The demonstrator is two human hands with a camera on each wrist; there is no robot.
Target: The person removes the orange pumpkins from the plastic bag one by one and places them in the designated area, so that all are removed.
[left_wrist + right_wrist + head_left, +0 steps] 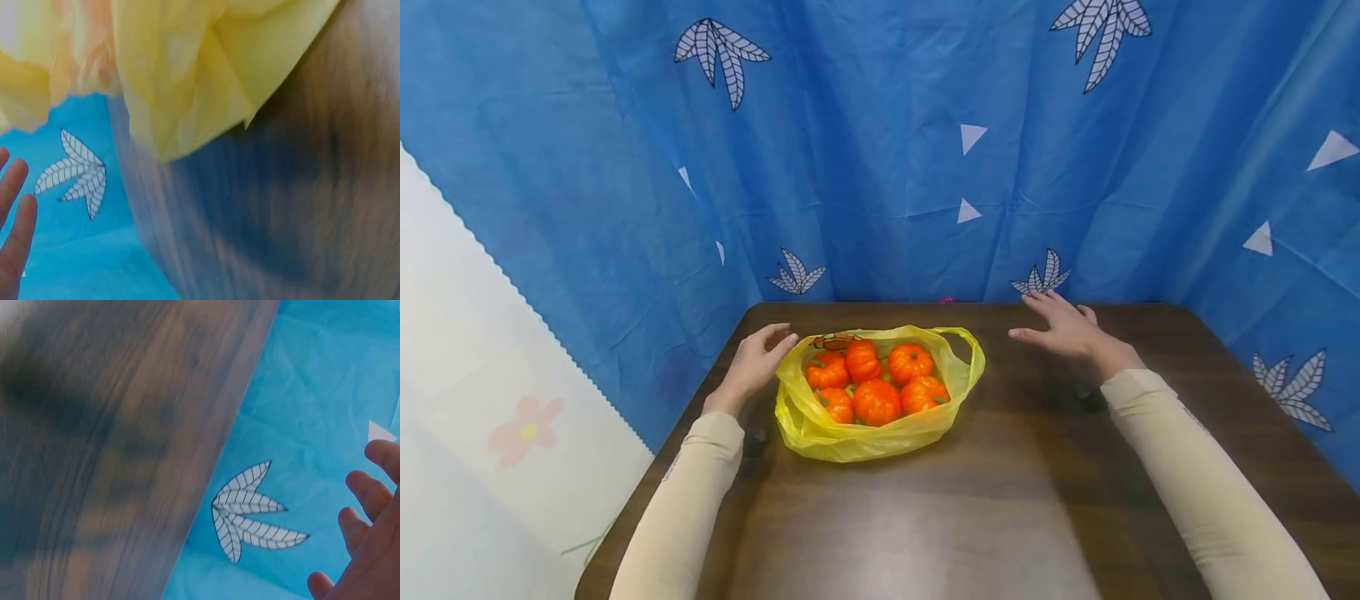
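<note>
A yellow plastic bag (857, 448) sits on the brown table with its mouth spread wide, and one handle loop stands up at its right. Several small orange pumpkins (877, 402) with green stems lie inside it. My left hand (751, 363) hovers at the bag's left rim, fingers loosely bent and holding nothing; whether a fingertip touches the plastic I cannot tell. In the left wrist view the fingers (19, 231) show apart from the bag (181, 75). Off to the bag's right, my right hand (1067, 332) is raised over the table with fingers spread, holding nothing.
The dark wooden table (880, 533) has rounded far corners. A blue curtain (880, 167) with white leaf and triangle prints hangs behind it and along both sides. Pale cloth with a pink flower (527, 429) hangs at the left.
</note>
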